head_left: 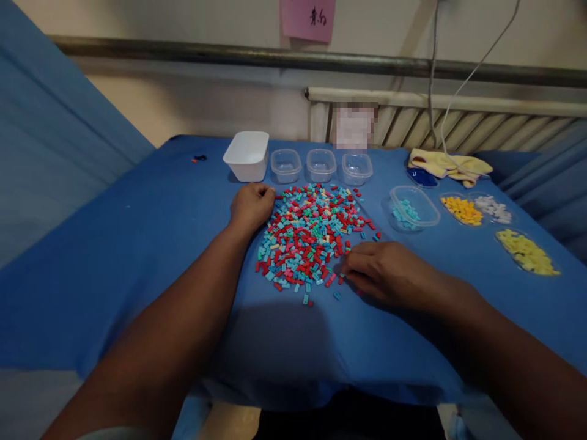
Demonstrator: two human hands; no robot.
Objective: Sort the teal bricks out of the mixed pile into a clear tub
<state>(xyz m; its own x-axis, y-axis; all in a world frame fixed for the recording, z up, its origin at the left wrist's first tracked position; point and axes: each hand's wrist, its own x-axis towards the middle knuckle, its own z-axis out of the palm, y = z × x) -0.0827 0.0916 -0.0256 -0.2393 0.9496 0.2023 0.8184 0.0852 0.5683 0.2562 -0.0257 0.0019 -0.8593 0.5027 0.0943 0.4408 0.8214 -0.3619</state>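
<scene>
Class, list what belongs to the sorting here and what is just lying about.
In use: left hand; right hand; pile of small bricks; container of light blue pieces; three clear tubs.

Lying about: yellow cloth; pink note; cable.

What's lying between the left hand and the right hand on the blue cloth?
In the head view, the heap of small red, turquoise and yellow plastic bricks fills the stretch between the left hand and the right hand; both hands rest at its edges.

Both hands (251,206) (385,272) at the edges of a bead pile (312,235) on blue cloth (137,256).
</scene>
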